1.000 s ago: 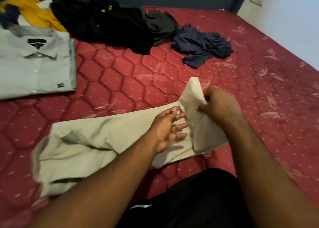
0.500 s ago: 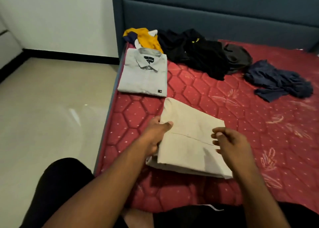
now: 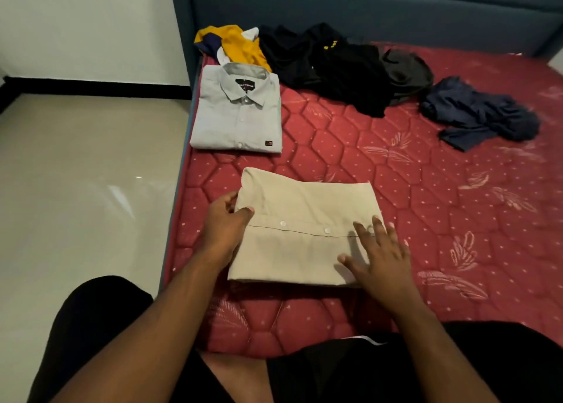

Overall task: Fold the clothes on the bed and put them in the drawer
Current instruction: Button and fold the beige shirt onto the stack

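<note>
left fingers (image 3: 234, 203) hidden under beige shirt (image 3: 304, 219) edge

left hand (image 3: 224, 223) curled, thumb pinching; right hand (image 3: 379, 255) flat, fingers spread.

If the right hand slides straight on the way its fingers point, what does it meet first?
The right hand lies flat on the beige shirt, fingers pointing toward the headboard. Past the shirt's far edge it likely meets bare mattress, then the black clothes.

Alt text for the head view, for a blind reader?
A person's left hand grips a folded beige shirt on a red mattress; the right hand lies flat on it. A folded grey shirt and unfolded clothes lie beyond.
</note>
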Motion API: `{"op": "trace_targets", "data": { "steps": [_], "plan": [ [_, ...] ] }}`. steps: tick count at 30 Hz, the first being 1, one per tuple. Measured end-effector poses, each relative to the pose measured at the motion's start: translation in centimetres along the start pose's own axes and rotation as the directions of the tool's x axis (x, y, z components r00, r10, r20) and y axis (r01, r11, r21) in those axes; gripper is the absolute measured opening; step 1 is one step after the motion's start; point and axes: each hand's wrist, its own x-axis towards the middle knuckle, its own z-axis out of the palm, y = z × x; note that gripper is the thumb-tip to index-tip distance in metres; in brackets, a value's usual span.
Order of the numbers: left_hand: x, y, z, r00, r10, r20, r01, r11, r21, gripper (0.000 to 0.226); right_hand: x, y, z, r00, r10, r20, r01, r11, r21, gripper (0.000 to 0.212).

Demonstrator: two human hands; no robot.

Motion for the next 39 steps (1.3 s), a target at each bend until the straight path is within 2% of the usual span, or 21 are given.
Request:
{"op": "trace_targets", "data": {
  "steps": [3,6,9,10,12,13,15,18,20,22,25,27,30,31,32,33,34,35,36,37,39],
  "plan": [
    [0.3,0.0,0.8,0.996,0.037,-0.085,-0.033,0.998,0.053,0.057,2.5,-1.1,-0.5,0.991,-0.078,-0.109,0.076,0.997,-0.019,0.086],
    [0.4,-1.2,0.9,0.989,0.1,-0.113,-0.071,0.97,0.234,0.048,6.4,-1.6,0.3,0.993,-0.114,-0.041,0.112,0.993,-0.035,0.082],
    [1.6,-1.0,0.5,0.989,-0.08,-0.121,0.106,0.966,0.235,0.03,8.4,0.3,2.2,0.984,0.043,0.171,-0.044,0.999,-0.001,0.084],
    [2.0,-0.4,0.4,0.982,-0.159,-0.104,0.177,0.963,0.203,0.022,8.4,0.7,2.6,0.982,0.072,0.176,-0.072,0.997,-0.007,0.086],
    [3.0,0.9,0.4,0.955,-0.289,-0.071,0.296,0.949,0.112,0.006,8.4,-0.1,2.7,0.995,0.05,0.084,-0.044,0.996,-0.075,0.087],
    [3.3,1.4,0.6,0.95,-0.307,-0.057,0.311,0.948,0.075,0.014,8.2,-1.1,2.5,1.0,-0.003,0.026,0.005,0.995,-0.101,0.086],
    [3.9,1.5,1.0,0.965,-0.26,-0.038,0.261,0.965,0.023,0.023,8.5,-3.9,2.1,0.987,-0.151,-0.062,0.148,0.987,-0.056,0.082],
    [3.6,1.1,1.3,0.982,-0.185,-0.032,0.184,0.983,-0.029,0.022,10.0,-8.7,1.9,0.94,-0.313,-0.135,0.335,0.923,0.19,0.066],
    [3.3,0.7,1.1,0.99,-0.138,-0.042,0.136,0.99,-0.044,0.014,12.4,-11.6,2.0,0.936,-0.337,-0.1,0.349,0.858,0.378,0.05],
    [3.6,0.2,1.0,0.994,-0.098,-0.042,0.095,0.994,-0.06,0.013,15.3,-14.2,1.6,0.916,-0.4,-0.027,0.357,0.784,0.507,0.049],
    [4.2,-0.5,0.8,0.997,-0.039,-0.063,0.037,0.999,-0.021,0.027,18.3,-17.1,0.8,0.881,-0.451,0.145,0.337,0.811,0.478,0.021],
    [4.7,-1.2,0.5,0.994,-0.056,-0.089,0.056,0.998,0.003,0.03,19.3,-18.0,1.1,0.91,-0.389,0.145,0.293,0.849,0.441,0.037],
    [5.1,-1.6,0.0,0.987,-0.104,-0.118,0.108,0.994,0.026,0.014,19.2,-18.2,1.8,0.974,-0.206,-0.097,0.227,0.854,0.469,0.027],
    [5.0,-1.4,-0.3,0.986,-0.059,-0.157,0.075,0.992,0.098,0.008,18.5,-17.7,1.7,0.968,-0.168,-0.185,0.238,0.849,0.471,0.025],
    [4.6,-1.1,-0.2,0.978,0.054,-0.2,-0.007,0.974,0.228,0.017,17.2,-16.8,1.5,0.949,-0.167,-0.269,0.278,0.845,0.458,0.024],
    [3.8,-0.8,0.0,0.955,0.228,-0.193,-0.142,0.915,0.377,0.027,15.6,-15.6,1.1,0.917,-0.193,-0.349,0.336,0.846,0.414,0.025],
    [2.6,-0.6,0.8,0.907,0.407,-0.112,-0.302,0.811,0.5,0.035,13.7,-13.5,1.1,0.885,-0.227,-0.408,0.383,0.852,0.357,0.026],
    [1.3,-0.6,1.4,0.858,0.513,0.033,-0.426,0.674,0.604,0.042,11.7,-11.4,1.5,0.861,-0.269,-0.432,0.412,0.867,0.28,0.028],
    [0.0,-1.1,2.0,0.833,0.517,0.194,-0.487,0.522,0.701,0.048,9.8,-8.8,2.4,0.861,-0.316,-0.399,0.409,0.896,0.173,0.035],
    [-1.0,-2.0,2.5,0.843,0.432,0.319,-0.494,0.389,0.778,0.056,7.9,-6.1,3.2,0.901,-0.321,-0.291,0.35,0.935,0.053,0.047],
    [-1.4,-4.0,2.7,0.887,0.201,0.416,-0.453,0.206,0.867,0.062,6.1,-1.2,4.2,0.984,-0.178,0.008,0.178,0.979,-0.099,0.076]
  ]
}}
